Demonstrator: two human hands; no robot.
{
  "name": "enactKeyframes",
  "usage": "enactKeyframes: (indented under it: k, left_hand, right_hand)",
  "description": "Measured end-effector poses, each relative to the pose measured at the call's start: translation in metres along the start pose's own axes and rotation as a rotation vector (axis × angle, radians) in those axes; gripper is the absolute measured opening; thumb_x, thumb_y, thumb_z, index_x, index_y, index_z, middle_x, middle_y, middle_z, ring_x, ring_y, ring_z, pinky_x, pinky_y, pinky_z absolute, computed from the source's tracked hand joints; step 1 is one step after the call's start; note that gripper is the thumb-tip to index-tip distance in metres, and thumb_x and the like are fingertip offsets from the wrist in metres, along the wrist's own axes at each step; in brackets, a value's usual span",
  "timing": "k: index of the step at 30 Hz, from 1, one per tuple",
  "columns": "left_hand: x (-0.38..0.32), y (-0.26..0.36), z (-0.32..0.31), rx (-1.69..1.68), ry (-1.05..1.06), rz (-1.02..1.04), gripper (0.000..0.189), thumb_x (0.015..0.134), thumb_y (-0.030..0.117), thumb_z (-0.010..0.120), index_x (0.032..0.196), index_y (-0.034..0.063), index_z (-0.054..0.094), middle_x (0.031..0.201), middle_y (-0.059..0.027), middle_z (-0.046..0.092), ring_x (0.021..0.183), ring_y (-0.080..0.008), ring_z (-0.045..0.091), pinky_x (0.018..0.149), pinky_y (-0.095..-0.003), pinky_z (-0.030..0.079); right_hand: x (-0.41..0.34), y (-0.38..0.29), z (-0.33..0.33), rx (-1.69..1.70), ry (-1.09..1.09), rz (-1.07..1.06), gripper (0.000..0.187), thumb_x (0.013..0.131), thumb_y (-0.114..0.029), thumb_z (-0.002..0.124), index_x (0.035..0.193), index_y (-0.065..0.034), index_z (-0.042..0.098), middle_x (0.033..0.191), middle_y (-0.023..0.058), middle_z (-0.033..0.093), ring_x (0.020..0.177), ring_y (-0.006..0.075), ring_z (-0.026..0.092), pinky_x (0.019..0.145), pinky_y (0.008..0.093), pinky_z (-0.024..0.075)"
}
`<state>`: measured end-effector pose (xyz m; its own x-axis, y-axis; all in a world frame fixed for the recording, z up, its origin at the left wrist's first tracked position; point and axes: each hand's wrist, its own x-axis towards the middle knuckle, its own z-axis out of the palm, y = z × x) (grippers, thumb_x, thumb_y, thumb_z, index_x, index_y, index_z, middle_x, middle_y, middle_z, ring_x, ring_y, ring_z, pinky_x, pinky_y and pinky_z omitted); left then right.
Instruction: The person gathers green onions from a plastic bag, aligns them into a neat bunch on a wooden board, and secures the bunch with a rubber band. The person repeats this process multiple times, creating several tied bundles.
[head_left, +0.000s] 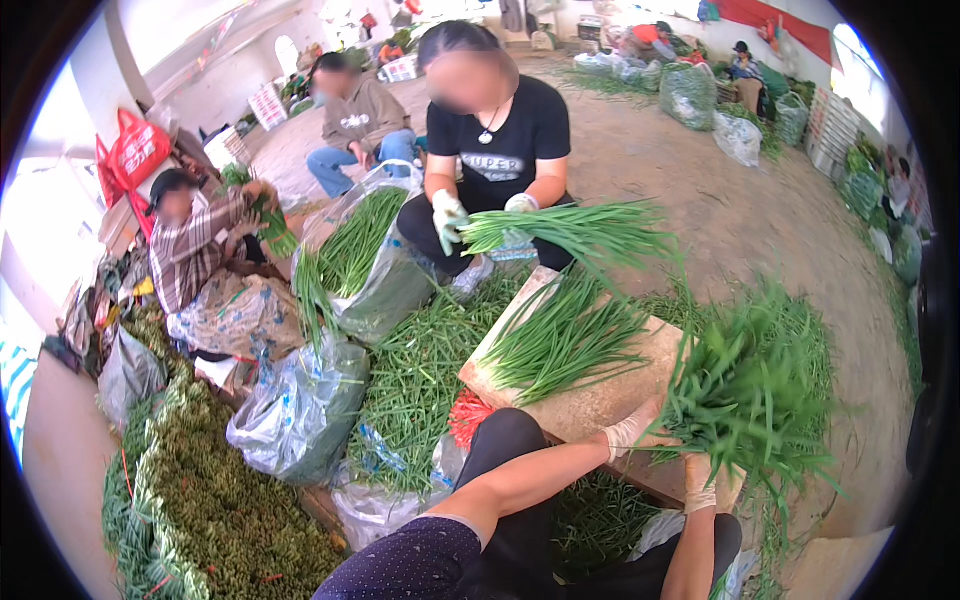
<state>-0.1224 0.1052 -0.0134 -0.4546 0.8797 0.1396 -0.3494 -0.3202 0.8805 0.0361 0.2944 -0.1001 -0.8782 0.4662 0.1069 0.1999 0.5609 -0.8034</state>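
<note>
My left hand (634, 431), in a pale glove, reaches across to the right end of a low worn board (592, 397). My right hand (699, 484), gloved too, is just below it. Between them they grip a large bunch of green Chinese chives (739, 382), its leaf ends fanned out to the upper right and blurred. Leaves partly hide my fingers. A loose pile of chives (570, 337) lies on the board's left half. By my knee, at the board's left corner, is a cluster of red ties (469, 416).
Opposite sits a person (499, 135) in gloves, holding chives (562, 229) over the board. Plastic bags (300, 409) and a chive-filled sack (360, 247) stand left. Leaf trimmings (412, 390) cover the floor. Stacked bundles (232, 487) lie lower left. Other people work further back.
</note>
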Motion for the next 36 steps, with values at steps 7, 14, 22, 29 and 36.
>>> enactKeyframes:
  k: [7,14,22,29,36]
  left_hand:
    - [-0.011,0.043,0.048,0.001,0.281,-0.057,0.056,0.083,0.011,0.093,0.133,0.0054,0.069,0.128,-0.0085,0.074,0.115,-0.0204,0.069,0.1,-0.0378,0.057]
    - [-0.027,-0.009,0.052,-0.748,0.419,-0.53,0.043,0.104,0.037,0.071,0.14,0.0151,0.062,0.13,-0.0073,0.07,0.118,-0.0283,0.067,0.105,-0.0563,0.054]
    - [-0.032,-0.042,0.039,-0.496,0.578,-0.649,0.057,0.108,0.042,0.065,0.155,0.0149,0.05,0.154,-0.0076,0.057,0.14,-0.0306,0.055,0.114,-0.0574,0.048]
    - [-0.031,-0.044,0.042,-0.533,0.659,-0.67,0.074,0.108,0.059,0.056,0.163,0.0132,0.038,0.166,-0.0109,0.043,0.149,-0.0355,0.045,0.121,-0.0661,0.038]
    - [-0.016,-0.039,0.03,-0.336,0.473,-0.788,0.093,0.101,0.078,0.05,0.166,0.0123,0.034,0.166,-0.018,0.043,0.146,-0.0375,0.049,0.116,-0.0661,0.04]
  right_hand:
    - [0.015,-0.137,-0.065,0.673,-0.064,0.15,0.067,0.07,0.009,0.078,0.135,0.0007,0.064,0.116,0.0124,0.076,0.105,0.0241,0.074,0.094,0.0397,0.0605]
    - [0.019,-0.095,-0.056,0.455,-0.263,0.297,0.067,0.089,-0.012,0.073,0.152,-0.0007,0.055,0.139,0.0168,0.07,0.125,0.026,0.066,0.106,0.0394,0.0521]
    - [-0.001,-0.062,-0.042,0.685,-0.079,0.585,0.031,0.101,-0.013,0.071,0.129,-0.0003,0.074,0.117,0.0104,0.077,0.103,0.0177,0.071,0.089,0.0342,0.0561]
    - [0.01,-0.064,-0.044,0.039,0.181,0.492,0.033,0.1,-0.031,0.076,0.101,0.0022,0.08,0.083,0.0147,0.077,0.073,0.019,0.072,0.073,0.0391,0.056]
    - [0.031,-0.062,-0.069,0.557,0.214,0.502,0.029,0.106,-0.03,0.07,0.099,-0.0025,0.08,0.083,0.0149,0.078,0.07,0.0249,0.072,0.073,0.0404,0.0567]
